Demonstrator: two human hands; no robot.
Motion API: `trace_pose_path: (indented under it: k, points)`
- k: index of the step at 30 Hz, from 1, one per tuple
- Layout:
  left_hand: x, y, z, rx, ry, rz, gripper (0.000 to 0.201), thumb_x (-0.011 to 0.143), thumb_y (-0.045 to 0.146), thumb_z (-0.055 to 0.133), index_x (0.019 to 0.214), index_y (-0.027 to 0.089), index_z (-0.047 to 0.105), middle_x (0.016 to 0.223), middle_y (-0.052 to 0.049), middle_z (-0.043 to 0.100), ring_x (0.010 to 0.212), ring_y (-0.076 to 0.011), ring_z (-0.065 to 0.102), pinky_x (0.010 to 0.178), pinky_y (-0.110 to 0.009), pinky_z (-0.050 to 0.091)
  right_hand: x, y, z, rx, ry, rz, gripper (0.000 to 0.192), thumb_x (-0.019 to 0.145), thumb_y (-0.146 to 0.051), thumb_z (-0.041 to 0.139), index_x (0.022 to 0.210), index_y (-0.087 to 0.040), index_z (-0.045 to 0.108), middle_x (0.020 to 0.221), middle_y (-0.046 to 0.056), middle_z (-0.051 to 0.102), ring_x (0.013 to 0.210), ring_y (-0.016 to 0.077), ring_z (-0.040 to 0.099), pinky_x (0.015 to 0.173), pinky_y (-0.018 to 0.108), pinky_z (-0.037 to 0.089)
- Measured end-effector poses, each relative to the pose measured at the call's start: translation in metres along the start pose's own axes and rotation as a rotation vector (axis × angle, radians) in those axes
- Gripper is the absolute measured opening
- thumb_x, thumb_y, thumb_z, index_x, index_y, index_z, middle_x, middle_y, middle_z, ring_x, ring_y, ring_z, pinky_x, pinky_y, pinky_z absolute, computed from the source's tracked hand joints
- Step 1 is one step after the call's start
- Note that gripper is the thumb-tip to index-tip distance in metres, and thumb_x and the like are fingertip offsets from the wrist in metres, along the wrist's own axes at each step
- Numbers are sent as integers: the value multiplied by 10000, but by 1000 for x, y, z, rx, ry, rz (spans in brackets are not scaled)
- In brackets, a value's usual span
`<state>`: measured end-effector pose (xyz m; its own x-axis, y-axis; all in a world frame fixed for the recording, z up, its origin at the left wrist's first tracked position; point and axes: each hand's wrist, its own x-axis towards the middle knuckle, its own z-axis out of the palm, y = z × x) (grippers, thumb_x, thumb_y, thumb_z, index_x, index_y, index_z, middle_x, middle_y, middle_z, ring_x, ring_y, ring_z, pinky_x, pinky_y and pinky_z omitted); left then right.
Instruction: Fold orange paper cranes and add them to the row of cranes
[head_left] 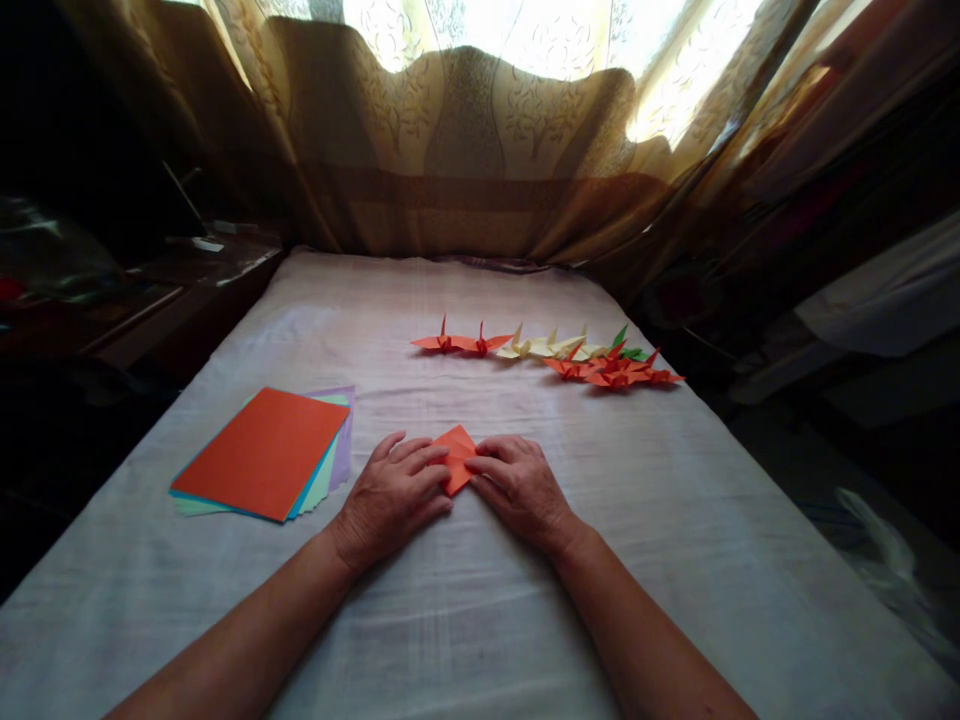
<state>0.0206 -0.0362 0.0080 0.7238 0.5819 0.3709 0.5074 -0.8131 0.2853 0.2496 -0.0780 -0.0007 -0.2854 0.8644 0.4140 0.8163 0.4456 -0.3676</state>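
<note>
A small orange sheet of origami paper, folded into a diamond with creases showing, lies on the white cloth in front of me. My left hand is on its left side, fingers bent over the edge and holding it down. On the opposite side, my right hand grips the right corner between thumb and fingers. Fingertips of both hands hide the paper's side corners. Further back stand folded paper cranes: orange ones at left, pale yellow ones mid-row, a green one and more orange ones at right.
To my left lies a stack of coloured paper, orange on top with blue, green and purple edges showing. The white cloth covers the work surface up to a patterned curtain. A dark side table flanks the left edge.
</note>
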Motion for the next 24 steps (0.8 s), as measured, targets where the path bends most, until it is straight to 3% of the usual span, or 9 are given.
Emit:
trace_pose_path:
  k: [7, 15, 19, 24]
  points:
    - [5, 10, -2, 24, 26, -36, 189, 959, 308, 537, 930, 218, 701, 941, -58, 723, 885, -217, 622, 882, -393, 456, 2, -7, -4, -39, 2, -6, 152, 941, -301, 597, 1011, -274, 729, 1027, 50, 699, 979, 206, 595, 903, 376, 401]
    - [7, 9, -1, -96, 40, -174, 175, 946, 276, 525, 866, 205, 663, 922, -58, 707, 891, -213, 618, 862, -368, 460, 2, -6, 2, 22, 39, 124, 175, 953, -280, 552, 865, -231, 695, 962, 43, 702, 940, 194, 601, 867, 352, 392]
    - [11, 8, 2, -89, 41, -277, 191, 929, 265, 524, 786, 194, 629, 915, -70, 671, 907, -230, 590, 871, -390, 450, 6, -9, 5, -15, 40, 197, 176, 938, -263, 544, 815, -222, 663, 927, 50, 684, 911, 203, 586, 837, 348, 381]
    - [12, 9, 3, -61, 30, -308, 169, 918, 259, 532, 779, 195, 602, 916, -65, 642, 916, -224, 567, 884, -389, 443, 8, -13, 9, -63, 41, 271, 141, 906, -255, 573, 779, -223, 626, 882, 40, 658, 882, 204, 571, 804, 337, 367]
